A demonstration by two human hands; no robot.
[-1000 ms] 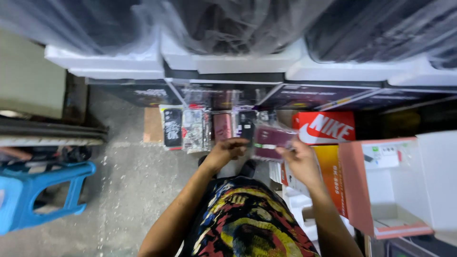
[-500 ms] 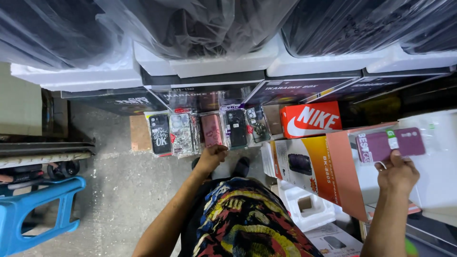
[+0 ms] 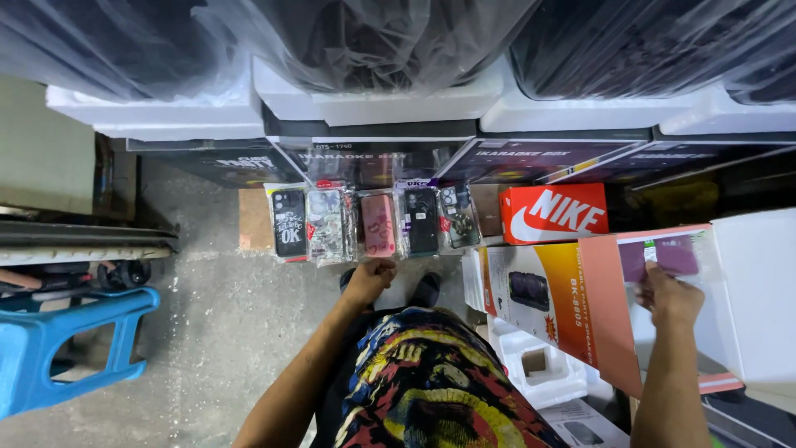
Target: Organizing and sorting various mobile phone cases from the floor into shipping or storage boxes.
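My right hand [image 3: 670, 299] holds a purple phone case in a clear packet [image 3: 668, 255] and has it inside an open orange-and-white cardboard box [image 3: 609, 307] at the right. My left hand [image 3: 370, 278] is closed in a loose fist, empty as far as I can see, just below a row of packaged phone cases [image 3: 377, 222] that lean upright against dark printed boxes [image 3: 365, 162]. The row shows a black case, a patterned one, a pink one and darker ones.
A red shoe box [image 3: 554, 213] and a white-and-orange speaker box [image 3: 531, 290] sit between the cases and the open box. White foam blocks [image 3: 373, 104] under plastic-wrapped dark goods run along the top. A blue plastic stool [image 3: 58, 344] stands at the left on grey concrete floor [image 3: 224, 332].
My right hand took the purple case from in front of me, swung it right, then lowered it into the open box. My left hand let go and stayed near the row.
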